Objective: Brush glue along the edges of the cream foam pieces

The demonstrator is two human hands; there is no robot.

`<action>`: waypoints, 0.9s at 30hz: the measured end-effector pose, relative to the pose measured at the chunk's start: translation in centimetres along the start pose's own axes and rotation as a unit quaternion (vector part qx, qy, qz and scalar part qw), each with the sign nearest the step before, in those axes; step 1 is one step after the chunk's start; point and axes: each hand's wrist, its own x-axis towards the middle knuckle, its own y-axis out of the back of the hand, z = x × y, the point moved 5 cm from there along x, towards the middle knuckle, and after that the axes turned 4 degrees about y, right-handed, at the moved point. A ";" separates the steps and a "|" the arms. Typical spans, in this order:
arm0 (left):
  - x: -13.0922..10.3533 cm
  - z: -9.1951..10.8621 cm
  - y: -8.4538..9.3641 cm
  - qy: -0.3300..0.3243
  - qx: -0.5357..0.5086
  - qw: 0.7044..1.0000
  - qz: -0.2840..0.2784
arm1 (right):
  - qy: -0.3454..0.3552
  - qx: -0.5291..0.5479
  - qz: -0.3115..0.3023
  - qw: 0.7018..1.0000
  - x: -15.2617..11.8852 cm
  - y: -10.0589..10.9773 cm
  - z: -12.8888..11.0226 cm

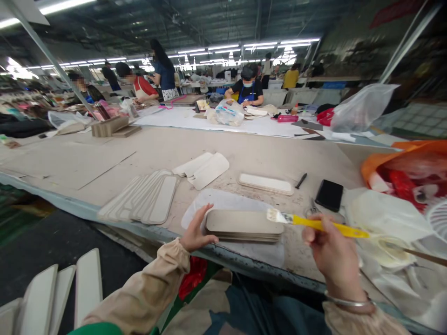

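Observation:
A yellow-handled paintbrush (314, 224) is in my right hand (333, 251), its fingers closed round the handle. The whitish bristles point left and hover at the right end of a stack of beige rounded panels (244, 221). My left hand (199, 230) sits at the left end of that stack, thumb and fingers spread apart around its edge. Beneath the stack lies a translucent white sheet (195, 202). Fanned-out pale panels with rimmed edges (153, 197) lie to the left, and white rounded pieces (209, 167) overlap behind.
At right are a black phone (329, 195), a small dark tool (301, 180), a glue-smeared container (391, 251), a white fan (436, 218) and an orange bag (412, 163). A narrow panel stack (266, 183) lies behind. More panels (87, 284) stand lower left. Co-workers sit across the table.

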 end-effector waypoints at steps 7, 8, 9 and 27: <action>-0.3 -2.7 -1.4 0.068 -0.113 0.991 -0.032 | -0.095 0.074 -0.109 0.987 -2.7 -9.2 2.3; -0.3 -2.7 -1.4 0.067 -0.119 0.990 -0.031 | -0.097 0.066 -0.121 0.986 -2.9 -10.2 2.4; -0.4 -2.7 -1.4 0.064 -0.125 0.990 -0.030 | -0.098 0.057 -0.130 0.985 -3.0 -11.2 2.5; -0.2 -2.7 -1.3 0.076 -0.150 0.986 -0.019 | -0.085 -0.060 -0.179 0.978 -2.6 -15.5 4.6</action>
